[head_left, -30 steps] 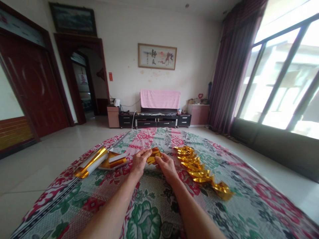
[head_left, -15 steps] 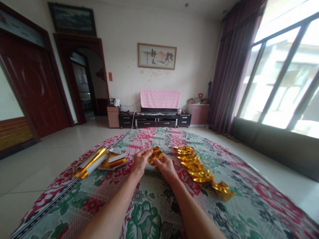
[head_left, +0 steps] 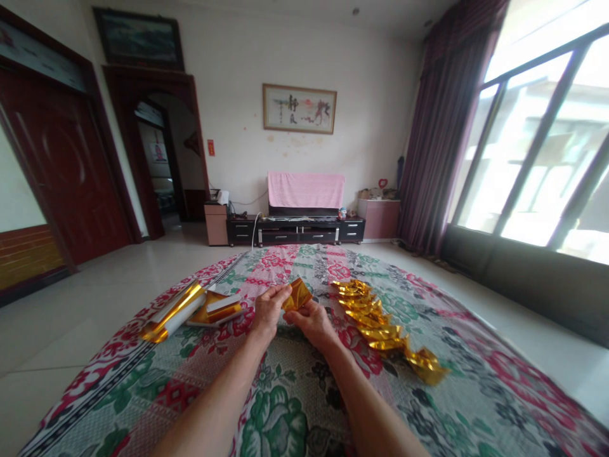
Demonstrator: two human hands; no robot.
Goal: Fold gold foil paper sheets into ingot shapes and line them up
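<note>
A small folded piece of gold foil paper (head_left: pixel 297 295) is held between both hands above the flowered cloth. My left hand (head_left: pixel 270 309) pinches its left edge, fingers closed. At its lower right, my right hand (head_left: pixel 311 320) grips it between thumb and fingers. To the right, several folded gold foil pieces (head_left: pixel 375 317) lie in a slanting row on the cloth. On the left are a gold and white roll (head_left: pixel 176 311) and, beside it, a stack of gold sheets (head_left: pixel 223 308) with a white strip on top.
The flowered cloth (head_left: pixel 200 381) covers a large rounded surface. Beyond it stands a black TV cabinet (head_left: pixel 299 233) with a pink cloth (head_left: pixel 306 189) over the screen. Windows and a purple curtain (head_left: pixel 432 127) are at the right, with dark red doors (head_left: pixel 71 152) at the left.
My right thumb has moved slightly down and left along the foil piece. Creases now show across its face. My left hand has barely moved.
</note>
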